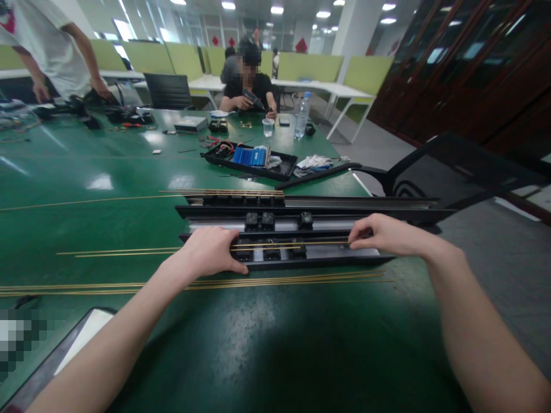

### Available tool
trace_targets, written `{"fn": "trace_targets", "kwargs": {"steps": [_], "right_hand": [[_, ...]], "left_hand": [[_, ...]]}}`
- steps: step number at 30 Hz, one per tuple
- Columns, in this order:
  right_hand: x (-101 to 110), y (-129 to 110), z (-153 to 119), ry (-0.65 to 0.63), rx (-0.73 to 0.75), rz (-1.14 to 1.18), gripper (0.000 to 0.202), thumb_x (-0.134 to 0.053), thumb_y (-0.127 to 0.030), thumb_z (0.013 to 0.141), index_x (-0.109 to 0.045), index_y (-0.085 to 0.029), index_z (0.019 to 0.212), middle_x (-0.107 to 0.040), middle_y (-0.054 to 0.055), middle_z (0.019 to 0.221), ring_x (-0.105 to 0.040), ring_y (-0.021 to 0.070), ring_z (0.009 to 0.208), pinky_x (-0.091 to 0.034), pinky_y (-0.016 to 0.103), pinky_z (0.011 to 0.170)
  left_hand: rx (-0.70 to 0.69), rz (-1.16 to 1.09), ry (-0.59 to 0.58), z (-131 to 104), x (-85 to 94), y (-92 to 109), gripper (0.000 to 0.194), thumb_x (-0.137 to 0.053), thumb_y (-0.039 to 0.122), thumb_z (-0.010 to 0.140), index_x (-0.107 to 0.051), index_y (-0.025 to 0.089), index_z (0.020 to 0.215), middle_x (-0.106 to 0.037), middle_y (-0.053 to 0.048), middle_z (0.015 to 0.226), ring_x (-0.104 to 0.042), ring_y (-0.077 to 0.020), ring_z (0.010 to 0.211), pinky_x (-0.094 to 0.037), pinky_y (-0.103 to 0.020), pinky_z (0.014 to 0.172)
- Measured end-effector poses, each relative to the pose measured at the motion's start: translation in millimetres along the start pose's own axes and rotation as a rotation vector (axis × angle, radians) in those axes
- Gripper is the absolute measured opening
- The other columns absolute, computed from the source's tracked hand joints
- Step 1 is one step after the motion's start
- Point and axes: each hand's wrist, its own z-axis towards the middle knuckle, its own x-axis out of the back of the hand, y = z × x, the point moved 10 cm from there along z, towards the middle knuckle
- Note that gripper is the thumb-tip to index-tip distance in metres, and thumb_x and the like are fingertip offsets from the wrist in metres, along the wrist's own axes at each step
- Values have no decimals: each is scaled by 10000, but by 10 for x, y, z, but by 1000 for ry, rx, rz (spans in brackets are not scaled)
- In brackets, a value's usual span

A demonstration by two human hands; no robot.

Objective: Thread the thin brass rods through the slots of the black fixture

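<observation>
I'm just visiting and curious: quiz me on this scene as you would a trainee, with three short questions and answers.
1. What do the right hand's fingertips meet? a) a paper cup b) a thin golden rod c) a bottle cap
2. True or false: the left hand is at the nearest black channel.
3. How many black blocks show in the middle channel?

Key: 1. b; 2. true; 3. three.

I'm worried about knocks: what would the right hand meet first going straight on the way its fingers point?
Past the thin brass-coloured rod it pinches, the right hand would probably meet the rightmost black block in the front channel; depth is unclear.
</observation>
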Motion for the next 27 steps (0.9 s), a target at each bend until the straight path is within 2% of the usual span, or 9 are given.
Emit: {"fn": "trace_targets", "kwargs": {"steps": [5,12,20,27], "right_hand": [[64,200,-46,-1,-61,4,261,-716,-445,721,-772,-204,803,-765,40,821,-684,237,780,-510,338,727],[132,453,-86,-10,-90,0,280,-739,-450,687,-777,-199,804,-763,45,815,-682,243,774,-515,345,725],[203,624,-182,-1,-139,50,215,-713,-367,722,-785,-174,782,-766,112,819,-667,250,766,-482,358,727],[234,714,-235,-8,-202,48,169,-722,-323,699,-787,-183,768,-769,105,833,-672,266,794,-485,373,765]], "left_hand": [[-18,10,14,-10,6,12,705,-637,778,616,-681,225,1051,-744,-115,1046,-687,-329,967,-501,-384,807],[-27,31,34,-21,2,12,703,-635,780,623,-676,221,1046,-746,-113,1032,-692,-327,950,-506,-384,794],[20,-17,-1,-33,-1,1,712,-668,757,607,-679,238,1094,-741,-116,1093,-679,-334,1019,-496,-394,856],[18,-14,-2,-28,-11,-3,717,-667,759,605,-677,245,1103,-741,-109,1095,-680,-329,1021,-495,-387,863]]}}
